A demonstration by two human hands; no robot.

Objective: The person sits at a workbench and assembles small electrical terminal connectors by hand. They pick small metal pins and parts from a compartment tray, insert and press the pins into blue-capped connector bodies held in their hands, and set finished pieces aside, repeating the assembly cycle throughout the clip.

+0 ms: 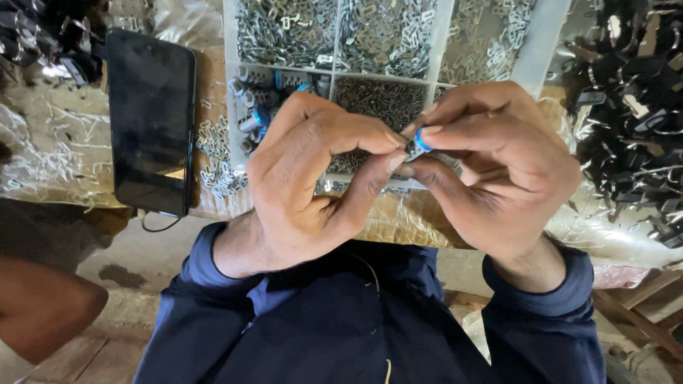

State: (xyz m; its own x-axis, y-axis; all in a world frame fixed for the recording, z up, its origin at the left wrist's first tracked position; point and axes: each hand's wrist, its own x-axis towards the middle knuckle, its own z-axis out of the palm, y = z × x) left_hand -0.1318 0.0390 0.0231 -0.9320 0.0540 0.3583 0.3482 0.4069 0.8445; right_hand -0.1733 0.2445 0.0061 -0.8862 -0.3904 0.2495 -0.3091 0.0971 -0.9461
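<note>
Blue-capped and metallic, a small part (418, 144) sits pinched between both hands over the near edge of a white tray (334, 72). Left hand (313, 181) clamps it with thumb and forefinger; right hand (498, 163) grips its blue end the same way. Behind, the tray's compartments hold heaps of small metal pieces (384, 32) and more blue-capped parts (257, 114). A dark phone (151, 121) lies left on the plastic-covered worktop (50, 142); black clips (633, 107) pile right.
</note>
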